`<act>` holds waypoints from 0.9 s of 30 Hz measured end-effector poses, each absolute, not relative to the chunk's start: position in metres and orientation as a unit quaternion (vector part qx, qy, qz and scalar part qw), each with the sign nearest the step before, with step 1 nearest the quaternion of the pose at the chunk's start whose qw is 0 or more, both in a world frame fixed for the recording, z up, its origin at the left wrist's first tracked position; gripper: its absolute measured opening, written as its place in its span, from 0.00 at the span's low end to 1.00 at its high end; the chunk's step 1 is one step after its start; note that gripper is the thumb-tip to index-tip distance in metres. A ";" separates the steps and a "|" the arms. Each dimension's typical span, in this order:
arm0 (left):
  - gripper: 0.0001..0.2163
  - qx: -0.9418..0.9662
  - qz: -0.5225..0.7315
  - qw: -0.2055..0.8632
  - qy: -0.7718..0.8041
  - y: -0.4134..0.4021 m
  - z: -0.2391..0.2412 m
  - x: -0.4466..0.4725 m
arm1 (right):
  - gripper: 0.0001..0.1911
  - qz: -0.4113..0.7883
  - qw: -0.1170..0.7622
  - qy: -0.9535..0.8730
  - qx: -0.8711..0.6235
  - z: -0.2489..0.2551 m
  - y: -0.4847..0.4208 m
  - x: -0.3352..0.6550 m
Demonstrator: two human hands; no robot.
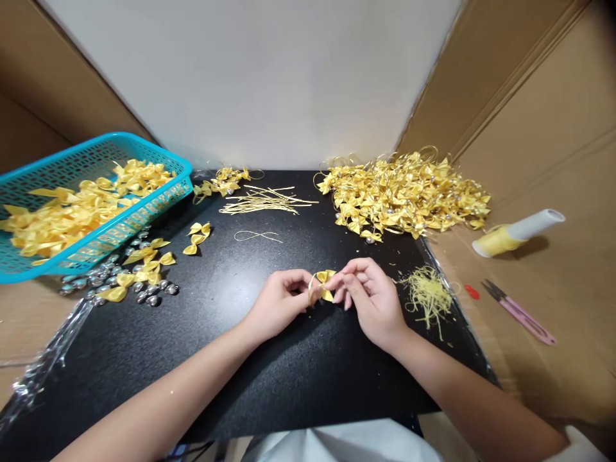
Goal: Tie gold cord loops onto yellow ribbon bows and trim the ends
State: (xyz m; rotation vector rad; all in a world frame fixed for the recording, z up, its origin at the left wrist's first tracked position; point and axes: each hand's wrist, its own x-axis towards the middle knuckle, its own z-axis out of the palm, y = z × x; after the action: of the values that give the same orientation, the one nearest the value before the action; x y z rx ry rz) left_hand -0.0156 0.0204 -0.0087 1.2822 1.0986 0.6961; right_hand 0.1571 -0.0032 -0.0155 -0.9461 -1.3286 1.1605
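Note:
Near the middle of the black table, a yellow ribbon bow [325,277] with a thin cord loop is between my two hands. My left hand [289,296] pinches the bow's left side, where the loop curves up past the fingertips. At its right edge, my right hand [368,295] has thumb and index finger closed together near the ribbon; whether they grip the bow or a thin cord is too small to tell. A single twisted gold cord [258,237] lies beyond the left hand, with a bundle of cut gold cords [267,201] behind it.
A blue basket [187,168] of yellow bows stands left, with silver bells [153,300] and loose bows beside it. Finished-looking looped bows [404,192] pile up at back right. Thread scraps [430,294], pink-handled snips [524,316] and a yellow thread spool [500,241] lie right.

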 end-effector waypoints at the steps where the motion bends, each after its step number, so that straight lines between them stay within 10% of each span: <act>1: 0.13 0.550 0.303 0.617 0.475 0.020 -0.009 -0.016 | 0.05 0.512 0.534 -0.539 -0.403 -0.014 -0.002 0.157; 27: 0.12 0.525 0.288 0.633 0.490 0.022 -0.005 -0.017 | 0.10 0.548 0.536 -0.508 -0.392 -0.009 0.000 0.163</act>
State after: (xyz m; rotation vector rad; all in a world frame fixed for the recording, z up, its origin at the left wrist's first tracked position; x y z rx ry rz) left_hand -0.0167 0.0222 -0.0051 1.2019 1.1206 0.6584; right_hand 0.1629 0.0004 -0.0086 -0.9347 -1.2101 1.3059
